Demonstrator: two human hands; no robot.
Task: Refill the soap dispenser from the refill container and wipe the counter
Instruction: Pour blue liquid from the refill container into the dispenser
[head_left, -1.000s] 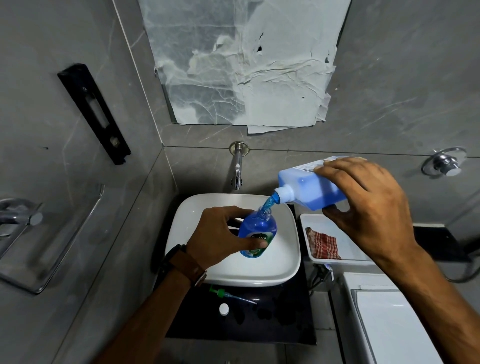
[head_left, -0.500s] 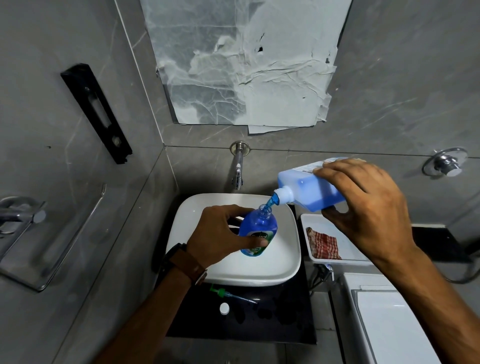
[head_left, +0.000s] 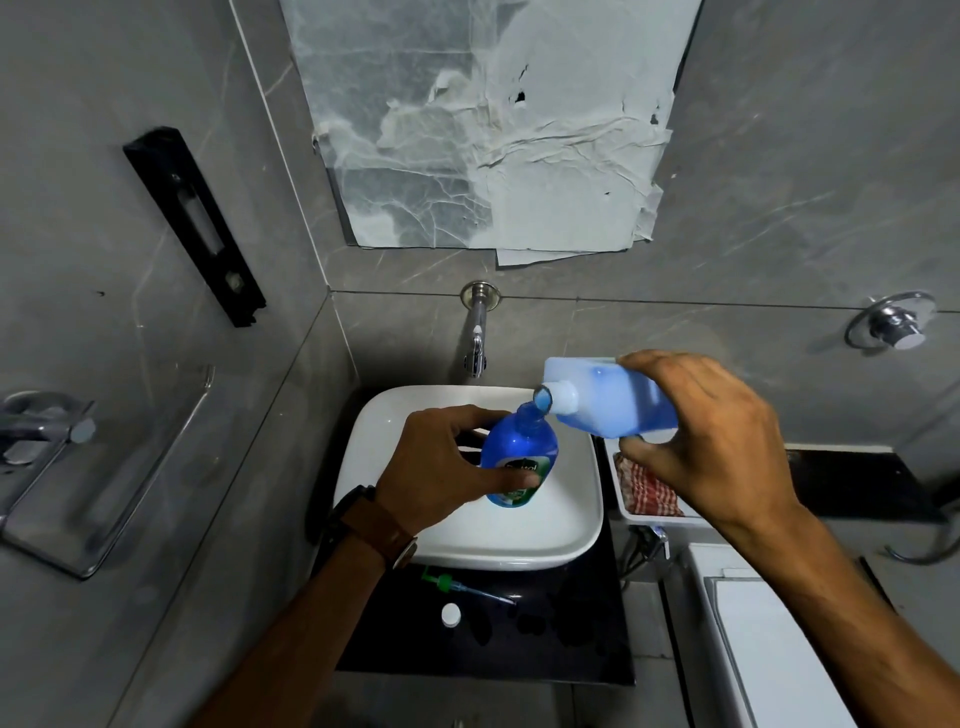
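Observation:
My left hand (head_left: 441, 460) grips a blue soap dispenser bottle (head_left: 517, 457) with a green label, held over the white basin (head_left: 566, 519). My right hand (head_left: 706, 436) holds the translucent refill container (head_left: 608, 397) tipped on its side, its white neck just above the dispenser's mouth. Blue liquid sits at the spout and runs into the bottle. The green pump head (head_left: 457, 584) and a white cap (head_left: 451, 614) lie on the black counter (head_left: 571, 639) in front of the basin.
A wall tap (head_left: 475, 343) hangs over the basin. A white tray (head_left: 626, 506) with a red checked cloth (head_left: 649, 491) sits to the right. A white toilet tank (head_left: 769, 639) is at lower right, a towel holder (head_left: 78, 467) on the left wall.
The refill container has tilted flatter, with its spout closer to the dispenser's mouth and the stream shorter. The dispenser looks fuller. Both hands stay in place.

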